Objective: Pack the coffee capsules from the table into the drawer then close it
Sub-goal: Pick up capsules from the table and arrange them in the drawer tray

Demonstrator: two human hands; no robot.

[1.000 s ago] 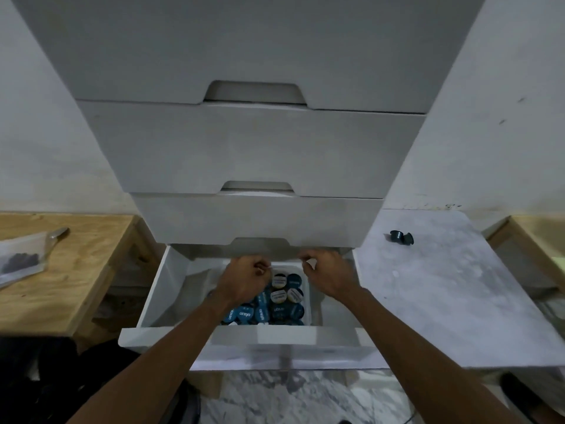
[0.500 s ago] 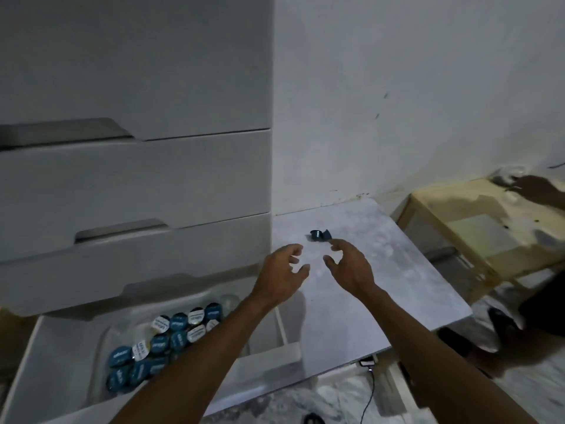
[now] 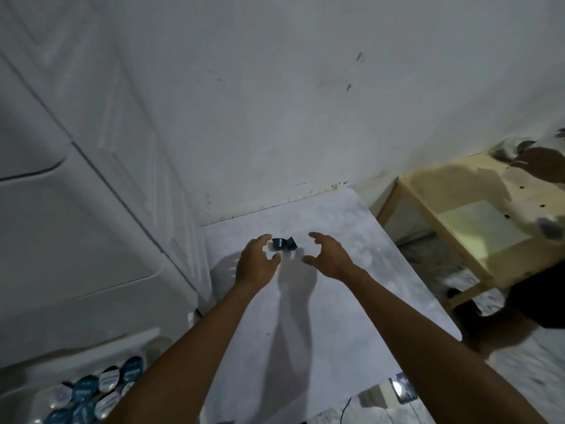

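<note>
White wall backs our marble table (image 3: 321, 301), a wooden side table (image 3: 458, 209) to the right. Two dark capsules (image 3: 284, 243) sit near its far edge. Packed capsules (image 3: 91, 390) fill the open drawer (image 3: 91, 347) lower left. Our left hand (image 3: 255, 261) and right hand (image 3: 328, 255) flank the pair, fingers spread, grasping nothing.

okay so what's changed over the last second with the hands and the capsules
Both hands left the open drawer and swung right, over the marble table. The left hand and right hand now flank the two dark capsules, open, neither holding anything yet. Those two capsules have not moved, and the packed capsules still sit in the drawer.
</note>
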